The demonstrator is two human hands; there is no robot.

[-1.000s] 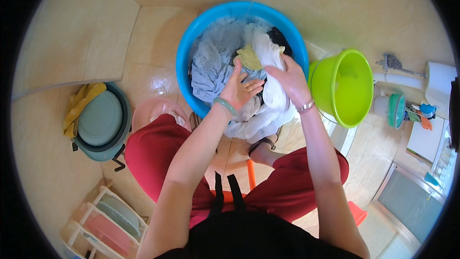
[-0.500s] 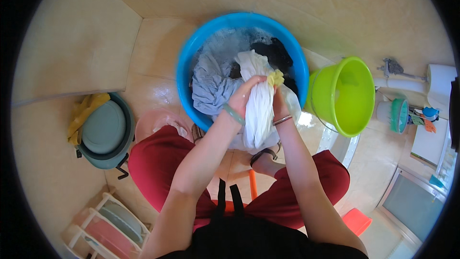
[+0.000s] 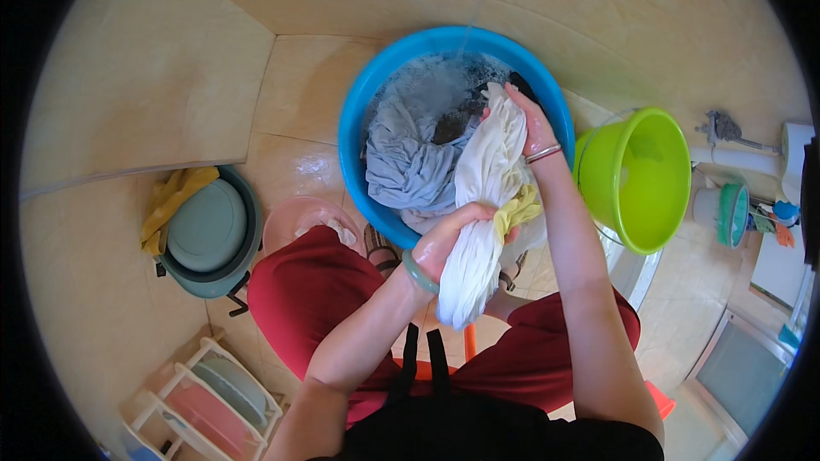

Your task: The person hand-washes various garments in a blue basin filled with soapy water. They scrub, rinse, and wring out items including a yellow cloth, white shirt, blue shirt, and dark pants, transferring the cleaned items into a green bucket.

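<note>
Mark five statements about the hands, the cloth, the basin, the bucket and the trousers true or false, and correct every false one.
1. The left hand holds the white cloth. True.
2. The right hand is empty. False: it holds the white cloth near its far end.
3. The blue basin contains grey-blue cloth. True.
4. The green bucket stands left of the basin. False: it stands to the right.
5. The trousers are dark red. True.

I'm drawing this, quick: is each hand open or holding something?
Left hand: closed around the white cloth.
Right hand: closed on the same cloth, near its far end.
</note>
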